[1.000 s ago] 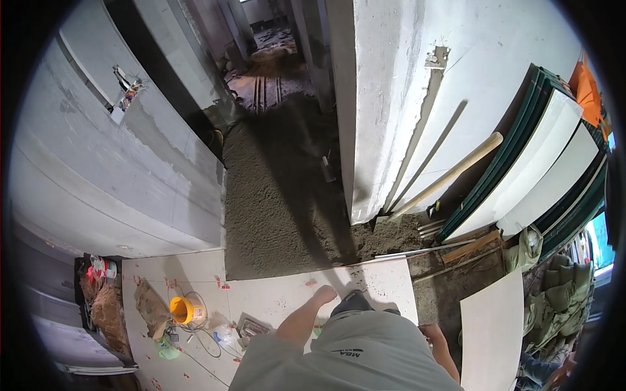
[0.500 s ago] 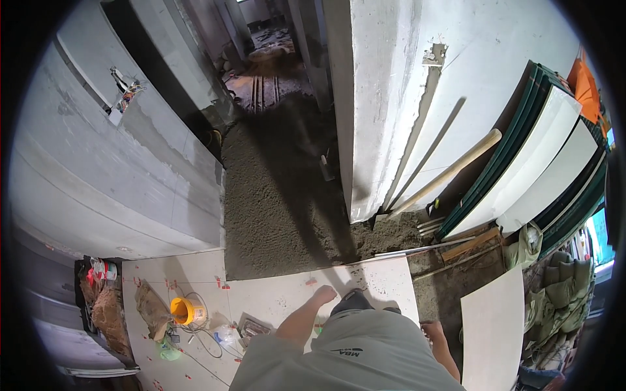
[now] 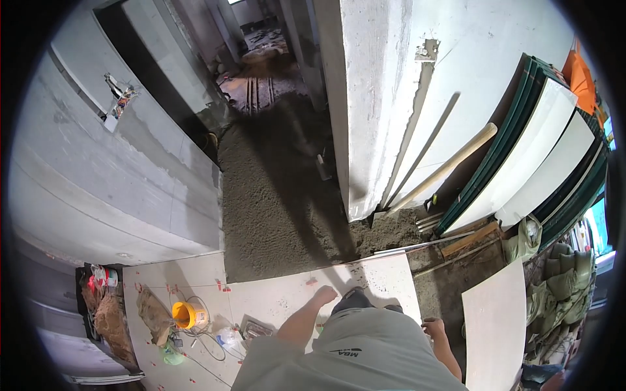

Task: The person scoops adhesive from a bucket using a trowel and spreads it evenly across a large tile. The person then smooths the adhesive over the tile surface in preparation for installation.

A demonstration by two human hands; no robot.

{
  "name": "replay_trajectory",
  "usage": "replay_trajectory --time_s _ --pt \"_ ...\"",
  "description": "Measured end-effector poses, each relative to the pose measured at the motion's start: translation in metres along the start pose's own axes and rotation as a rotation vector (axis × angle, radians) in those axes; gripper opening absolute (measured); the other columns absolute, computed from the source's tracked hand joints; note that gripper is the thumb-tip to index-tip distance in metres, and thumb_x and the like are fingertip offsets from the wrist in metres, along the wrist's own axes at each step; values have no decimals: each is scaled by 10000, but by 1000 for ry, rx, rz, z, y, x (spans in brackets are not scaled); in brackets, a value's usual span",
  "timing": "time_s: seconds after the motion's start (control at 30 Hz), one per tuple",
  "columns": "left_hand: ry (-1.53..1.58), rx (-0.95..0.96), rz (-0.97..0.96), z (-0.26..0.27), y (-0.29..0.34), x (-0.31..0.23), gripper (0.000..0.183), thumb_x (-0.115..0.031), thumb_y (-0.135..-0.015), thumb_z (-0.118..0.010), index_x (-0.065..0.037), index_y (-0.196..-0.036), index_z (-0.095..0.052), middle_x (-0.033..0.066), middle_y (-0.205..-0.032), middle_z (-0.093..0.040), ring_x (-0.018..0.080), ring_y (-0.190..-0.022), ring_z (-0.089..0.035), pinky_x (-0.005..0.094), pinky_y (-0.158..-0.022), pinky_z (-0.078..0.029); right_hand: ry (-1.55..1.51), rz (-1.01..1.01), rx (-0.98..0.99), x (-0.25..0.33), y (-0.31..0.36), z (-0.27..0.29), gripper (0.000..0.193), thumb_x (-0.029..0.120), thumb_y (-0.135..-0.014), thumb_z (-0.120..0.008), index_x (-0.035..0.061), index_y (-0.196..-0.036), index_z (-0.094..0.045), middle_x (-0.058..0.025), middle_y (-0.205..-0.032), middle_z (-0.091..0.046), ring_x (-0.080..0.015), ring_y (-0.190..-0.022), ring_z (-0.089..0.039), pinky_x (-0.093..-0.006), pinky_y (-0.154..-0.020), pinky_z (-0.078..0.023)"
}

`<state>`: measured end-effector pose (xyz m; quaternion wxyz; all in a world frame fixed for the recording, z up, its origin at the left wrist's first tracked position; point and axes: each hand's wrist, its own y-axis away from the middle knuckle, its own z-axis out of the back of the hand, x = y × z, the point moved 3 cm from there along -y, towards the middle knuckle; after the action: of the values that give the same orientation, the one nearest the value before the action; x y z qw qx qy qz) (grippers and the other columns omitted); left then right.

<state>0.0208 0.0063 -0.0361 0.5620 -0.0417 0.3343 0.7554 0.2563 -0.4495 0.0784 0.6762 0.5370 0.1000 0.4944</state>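
Observation:
My left hand (image 3: 324, 296) hangs in front of my body above the pale floor tiles (image 3: 257, 296). It is small and its fingers run together, so their pose is unclear. Low at my right side, my right hand (image 3: 433, 327) has its fingers curled; what they hold, if anything, is hidden. It is beside the tile edge and nearest to a large loose pale tile (image 3: 493, 329). Past my feet, a bed of grey mortar (image 3: 270, 215) stretches into the passage. A trowel-like tool (image 3: 323, 167) lies on it.
A yellow bucket (image 3: 184, 315), a cable and a brown sack (image 3: 154, 314) are on the tiles at left. At right, a long wooden handle (image 3: 450, 166) leans on the wall near stacked large panels (image 3: 515, 153). Filled sacks (image 3: 561, 280) lie at far right.
The view has shifted slightly, so the walls and mortar sit a little more to the left. Both hands keep nearly the same place against my body.

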Motion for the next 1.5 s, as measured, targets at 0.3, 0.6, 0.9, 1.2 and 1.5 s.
replay_trajectory --time_s 0.3,0.6,0.9,1.2,1.5 --pt "-103 -25 -39 7 3 -13 255 -245 -833 -589 -60 -794 -761 179 -867 -721 359 -834 -702 475 -773 -551 12 -17 -9 -3 8 2 355 28 -748 -766 16 -1100 -728 -117 -820 -743 -170 -614 -693 -320 -516 -518" --pt "-190 -41 -118 -2 17 -5 203 -229 -812 -607 -109 -785 -768 153 -821 -717 339 -801 -702 473 -728 -549 -198 26 70 9 22 -21 295 78 -825 -714 -63 -1080 -667 -135 -807 -709 -202 -658 -698 -290 -520 -537" --pt "358 214 225 9 -12 -7 135 -141 -804 -604 -69 -798 -718 122 -763 -684 240 -701 -649 409 -634 -500 254 178 -62 -22 -40 2 328 313 -897 -599 42 -810 -761 -60 -688 -715 -152 -580 -666 -312 -539 -534" --pt "377 370 144 61 -86 -126 134 -140 -823 -610 -60 -841 -715 120 -775 -678 226 -739 -649 388 -669 -502 619 371 -247 -34 -33 -35 320 306 -855 -576 47 -847 -763 -177 -861 -728 -364 -793 -693 -501 -715 -539" --pt "220 644 -127 22 -110 -244 139 -140 -833 -612 -50 -866 -713 122 -787 -682 225 -754 -654 379 -678 -506 175 87 -333 -193 -69 -99 193 193 -788 -639 78 -870 -769 -157 -917 -729 -364 -808 -687 -493 -713 -545"
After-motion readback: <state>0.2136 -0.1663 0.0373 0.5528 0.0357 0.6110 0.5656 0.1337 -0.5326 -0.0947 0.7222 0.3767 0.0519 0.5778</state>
